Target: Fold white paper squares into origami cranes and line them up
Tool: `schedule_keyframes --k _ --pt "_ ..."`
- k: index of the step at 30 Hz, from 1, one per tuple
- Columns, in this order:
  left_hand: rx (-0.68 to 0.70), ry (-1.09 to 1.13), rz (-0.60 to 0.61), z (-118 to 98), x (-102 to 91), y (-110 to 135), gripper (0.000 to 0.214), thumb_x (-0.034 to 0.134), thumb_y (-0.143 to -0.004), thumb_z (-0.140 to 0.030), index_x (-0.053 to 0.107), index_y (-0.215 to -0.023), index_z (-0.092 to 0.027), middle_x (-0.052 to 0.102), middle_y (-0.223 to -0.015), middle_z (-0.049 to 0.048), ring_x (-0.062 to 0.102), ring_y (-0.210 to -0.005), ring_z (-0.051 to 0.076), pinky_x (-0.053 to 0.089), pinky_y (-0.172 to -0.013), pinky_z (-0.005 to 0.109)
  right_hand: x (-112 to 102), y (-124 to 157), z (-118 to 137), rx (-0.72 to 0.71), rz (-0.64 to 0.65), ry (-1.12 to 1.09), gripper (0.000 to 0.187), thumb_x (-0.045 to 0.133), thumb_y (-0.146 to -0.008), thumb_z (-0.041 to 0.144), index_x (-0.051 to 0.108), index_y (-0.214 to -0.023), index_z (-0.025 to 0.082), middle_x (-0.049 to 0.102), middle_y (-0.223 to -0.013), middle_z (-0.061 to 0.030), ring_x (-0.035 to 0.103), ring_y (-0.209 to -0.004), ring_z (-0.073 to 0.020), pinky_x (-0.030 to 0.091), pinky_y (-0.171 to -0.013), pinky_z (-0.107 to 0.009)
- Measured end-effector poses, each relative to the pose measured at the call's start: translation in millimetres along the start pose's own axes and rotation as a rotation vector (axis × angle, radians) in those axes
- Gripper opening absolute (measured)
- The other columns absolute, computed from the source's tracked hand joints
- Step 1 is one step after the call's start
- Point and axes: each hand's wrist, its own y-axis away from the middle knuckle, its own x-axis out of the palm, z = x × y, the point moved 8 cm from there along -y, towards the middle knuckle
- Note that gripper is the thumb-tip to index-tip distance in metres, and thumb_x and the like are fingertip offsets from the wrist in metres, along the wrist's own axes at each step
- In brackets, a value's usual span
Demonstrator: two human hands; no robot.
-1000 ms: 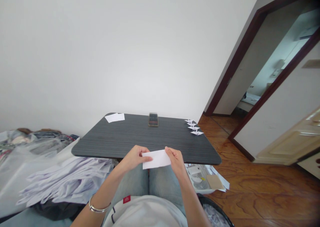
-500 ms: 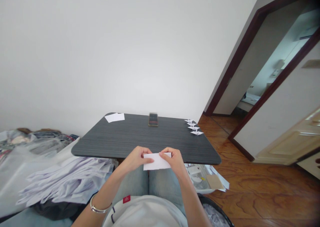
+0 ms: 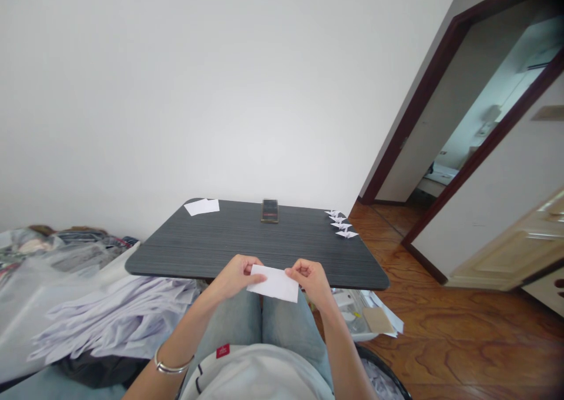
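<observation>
A white rectangle of folded paper (image 3: pixel 277 285) is held over my lap, in front of the dark table's (image 3: pixel 211 247) near edge. My left hand (image 3: pixel 238 276) pinches its left end, thumb on top and fingers behind. At the upper right corner my right hand (image 3: pixel 309 276) grips it between thumb and curled fingers. The paper tilts down towards the right. Several folded paper cranes (image 3: pixel 346 234) stand in a row at the table's right side. Sheets of white paper (image 3: pixel 202 207) lie at the far left corner.
A small dark framed device (image 3: pixel 269 211) stands at the table's back by the wall. Piled white sheets (image 3: pixel 118 318) and plastic bags lie left of me. On the right, a tray (image 3: pixel 359 329) of odds and ends sits above a black-rimmed bin (image 3: pixel 383 376) holding paper.
The folded paper has turned, its right end now lower. My right hand has shifted slightly right, onto the corner; my left hand has moved a little left.
</observation>
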Motion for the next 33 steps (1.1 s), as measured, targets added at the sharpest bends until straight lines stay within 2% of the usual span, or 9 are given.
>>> schedule_keyframes --k 6,12,18,23,25,27,30,33 --pt "0.005 0.015 -0.019 1 -3.4 0 0.028 0.065 -0.062 -0.028 0.055 -0.083 -0.011 0.061 -0.057 -0.0003 0.052 -0.048 0.010 0.032 -0.044 0.017 1 0 3 -0.016 0.016 0.003 0.030 0.066 -0.063 0.035 0.047 -0.050 0.017 0.047 -0.040 0.0056 0.037 -0.037 -0.0066 0.024 -0.038 -0.019" --pt "0.026 -0.004 -0.059 0 -7.7 -1 0.030 0.066 -0.062 -0.028 0.054 -0.085 -0.012 0.062 -0.057 0.0000 0.054 -0.049 0.011 0.033 -0.044 0.018 -2 -2 -7 0.020 -0.007 0.035 0.032 0.066 -0.062 0.036 0.045 -0.048 0.017 0.049 -0.038 0.0051 0.039 -0.035 -0.0073 0.027 -0.038 -0.020" --pt "0.033 0.046 -0.086 -2 -8.8 -1 0.033 0.066 -0.062 -0.028 0.053 -0.088 -0.012 0.064 -0.058 0.0008 0.055 -0.049 0.011 0.035 -0.046 0.018 -13 -6 -14 -0.001 -0.082 0.053 0.033 0.062 -0.068 0.039 0.045 -0.049 0.017 0.047 -0.035 0.0054 0.039 -0.033 -0.0064 0.028 -0.038 -0.018" --pt "0.055 0.057 -0.170 -4 -21.4 -1 0.034 0.066 -0.063 -0.029 0.053 -0.090 -0.012 0.064 -0.060 0.0012 0.053 -0.047 0.010 0.033 -0.045 0.017 -22 -5 -12 -0.030 -0.141 -0.043 0.033 0.057 -0.072 0.043 0.046 -0.055 0.017 0.049 -0.042 0.0048 0.044 -0.035 -0.0067 0.032 -0.037 -0.018" --pt "0.068 0.055 -0.218 -6 -27.0 0 0.035 0.065 -0.064 -0.029 0.053 -0.091 -0.012 0.064 -0.061 0.0009 0.053 -0.047 0.010 0.032 -0.044 0.017 -16 -4 -9 -0.030 -0.095 -0.095 0.028 0.057 -0.072 0.043 0.051 -0.065 0.017 0.054 -0.049 0.0036 0.048 -0.038 -0.0076 0.033 -0.038 -0.018" --pt "0.074 0.067 -0.252 -8 -30.0 1 0.036 0.065 -0.064 -0.029 0.053 -0.092 -0.012 0.063 -0.060 0.0002 0.052 -0.048 0.010 0.032 -0.044 0.017 -4 -2 -7 -0.017 0.008 -0.121 0.025 0.062 -0.068 0.039 0.054 -0.077 0.016 0.058 -0.057 0.0025 0.052 -0.043 -0.0085 0.036 -0.041 -0.018" --pt "0.075 0.101 -0.277 -10 -30.1 2 0.036 0.066 -0.063 -0.029 0.052 -0.092 -0.013 0.062 -0.059 -0.0012 0.052 -0.047 0.009 0.031 -0.044 0.016 15 3 -4 0.008 0.152 -0.156 0.024 0.068 -0.064 0.031 0.057 -0.080 0.016 0.062 -0.069 0.0002 0.055 -0.052 -0.0094 0.044 -0.051 -0.021" --pt "0.069 0.131 -0.269 -9 -27.6 3 0.036 0.066 -0.063 -0.029 0.052 -0.092 -0.013 0.062 -0.058 -0.0014 0.052 -0.047 0.009 0.031 -0.044 0.016 21 6 0 0.006 0.167 -0.175 0.026 0.066 -0.066 0.029 0.059 -0.087 0.015 0.064 -0.077 -0.0023 0.055 -0.054 -0.0094 0.046 -0.054 -0.023"
